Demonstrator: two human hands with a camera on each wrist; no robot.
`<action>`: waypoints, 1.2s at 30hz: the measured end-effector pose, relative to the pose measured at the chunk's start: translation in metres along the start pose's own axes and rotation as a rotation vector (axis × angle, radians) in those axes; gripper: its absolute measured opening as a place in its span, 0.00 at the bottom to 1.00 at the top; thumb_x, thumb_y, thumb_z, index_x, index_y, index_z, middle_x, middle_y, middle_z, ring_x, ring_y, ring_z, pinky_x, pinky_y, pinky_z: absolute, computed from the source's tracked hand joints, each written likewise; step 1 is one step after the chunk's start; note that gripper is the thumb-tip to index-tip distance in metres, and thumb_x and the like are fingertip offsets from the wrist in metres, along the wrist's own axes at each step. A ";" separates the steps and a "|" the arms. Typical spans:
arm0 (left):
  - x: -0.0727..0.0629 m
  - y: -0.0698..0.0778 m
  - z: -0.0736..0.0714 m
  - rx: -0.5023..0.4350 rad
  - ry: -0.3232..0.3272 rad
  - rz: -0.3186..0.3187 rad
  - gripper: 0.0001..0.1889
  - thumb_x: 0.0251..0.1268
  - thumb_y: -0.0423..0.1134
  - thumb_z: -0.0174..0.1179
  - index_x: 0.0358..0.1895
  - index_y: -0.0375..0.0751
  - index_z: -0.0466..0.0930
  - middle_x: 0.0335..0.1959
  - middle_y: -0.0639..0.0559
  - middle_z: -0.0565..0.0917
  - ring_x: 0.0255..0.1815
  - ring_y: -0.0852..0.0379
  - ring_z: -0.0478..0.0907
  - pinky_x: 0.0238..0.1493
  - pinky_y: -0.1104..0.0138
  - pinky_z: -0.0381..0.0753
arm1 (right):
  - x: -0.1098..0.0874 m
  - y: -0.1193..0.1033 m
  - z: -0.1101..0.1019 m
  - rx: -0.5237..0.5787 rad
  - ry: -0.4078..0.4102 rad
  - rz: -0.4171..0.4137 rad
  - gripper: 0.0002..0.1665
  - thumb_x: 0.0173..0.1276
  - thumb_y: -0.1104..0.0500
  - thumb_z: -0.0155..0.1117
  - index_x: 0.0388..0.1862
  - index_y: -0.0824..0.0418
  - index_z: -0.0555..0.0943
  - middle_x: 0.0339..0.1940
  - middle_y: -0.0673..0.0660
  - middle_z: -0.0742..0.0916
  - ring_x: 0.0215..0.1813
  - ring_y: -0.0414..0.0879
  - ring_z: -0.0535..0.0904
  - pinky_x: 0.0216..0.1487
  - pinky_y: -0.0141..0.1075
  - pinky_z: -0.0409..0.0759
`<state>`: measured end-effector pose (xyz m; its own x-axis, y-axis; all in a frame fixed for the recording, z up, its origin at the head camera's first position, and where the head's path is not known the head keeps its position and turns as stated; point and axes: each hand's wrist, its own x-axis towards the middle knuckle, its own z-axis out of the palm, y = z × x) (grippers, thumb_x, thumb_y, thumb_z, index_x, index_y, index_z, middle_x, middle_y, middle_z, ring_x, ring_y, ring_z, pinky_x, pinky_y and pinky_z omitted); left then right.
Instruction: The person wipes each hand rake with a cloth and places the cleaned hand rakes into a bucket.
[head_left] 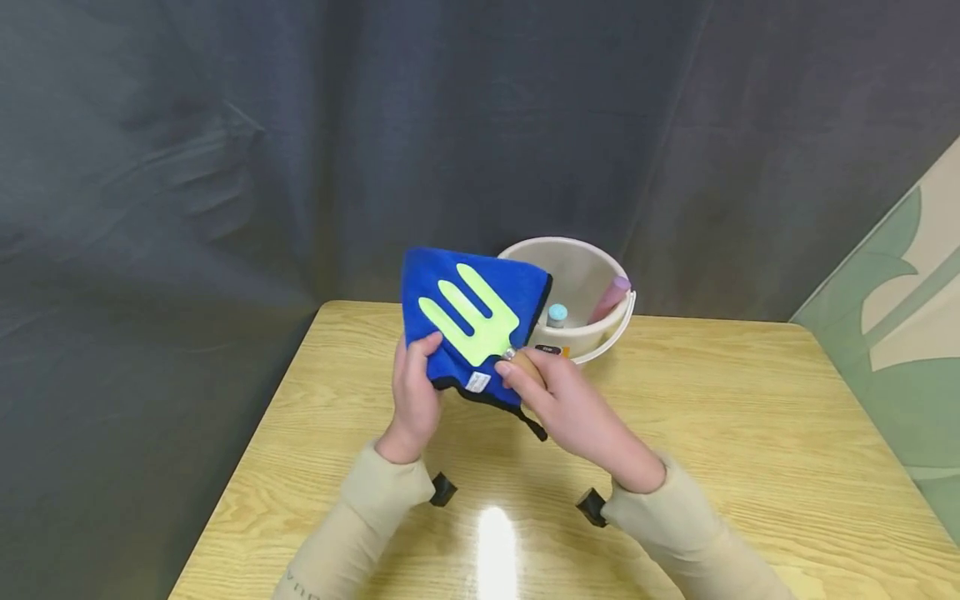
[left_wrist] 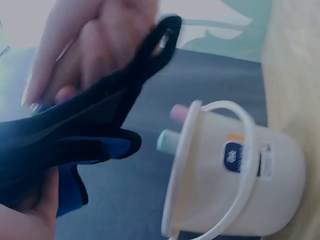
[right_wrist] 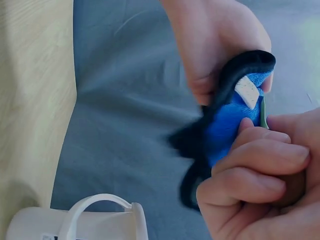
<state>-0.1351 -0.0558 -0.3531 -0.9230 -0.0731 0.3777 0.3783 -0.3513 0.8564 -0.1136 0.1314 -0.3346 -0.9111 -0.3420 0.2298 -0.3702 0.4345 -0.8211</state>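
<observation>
In the head view, a lime-green hand fork (head_left: 480, 333) with three tines lies against a blue cloth (head_left: 525, 287) edged in black. My right hand (head_left: 566, 404) grips the fork's wooden handle (head_left: 527, 367), its fingers curled round it in the right wrist view. From behind and below, my left hand (head_left: 416, 396) holds the cloth, its thumb on the front near a tine. The cloth has a white label (head_left: 477, 382) and a black hanging loop (left_wrist: 167, 42). Most of my left fingers are hidden behind the cloth.
Behind the cloth, a white bucket (head_left: 592, 342) stands on the wooden table (head_left: 750, 417), its handle lowered at the side. A pink-purple item (head_left: 611, 300) and a light-blue-topped item (head_left: 557, 315) lean inside it. Dark curtain (head_left: 480, 125) hangs along the table's back.
</observation>
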 end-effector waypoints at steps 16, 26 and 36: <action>0.010 0.007 -0.002 -0.138 0.006 0.078 0.20 0.55 0.29 0.46 0.54 0.36 0.72 0.42 0.45 0.79 0.40 0.55 0.79 0.39 0.66 0.82 | -0.008 0.011 0.000 -0.041 -0.019 -0.038 0.17 0.80 0.47 0.55 0.34 0.55 0.79 0.19 0.47 0.71 0.21 0.42 0.67 0.26 0.35 0.68; 0.003 0.000 0.002 0.110 -0.046 0.037 0.19 0.53 0.25 0.50 0.51 0.34 0.74 0.42 0.45 0.81 0.39 0.53 0.77 0.41 0.66 0.79 | -0.003 0.009 -0.002 -0.026 -0.020 -0.008 0.21 0.81 0.46 0.55 0.28 0.55 0.76 0.16 0.47 0.69 0.18 0.42 0.64 0.23 0.34 0.64; -0.015 -0.006 0.006 0.172 -0.205 -0.008 0.19 0.50 0.27 0.51 0.48 0.26 0.76 0.37 0.44 0.84 0.35 0.54 0.82 0.37 0.66 0.83 | 0.000 0.001 -0.005 0.006 0.021 -0.040 0.18 0.81 0.50 0.54 0.30 0.56 0.78 0.16 0.48 0.69 0.18 0.43 0.65 0.23 0.33 0.64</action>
<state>-0.1235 -0.0468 -0.3617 -0.8990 0.1258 0.4195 0.3940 -0.1858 0.9001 -0.1146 0.1362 -0.3329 -0.8992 -0.3414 0.2736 -0.4054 0.4154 -0.8143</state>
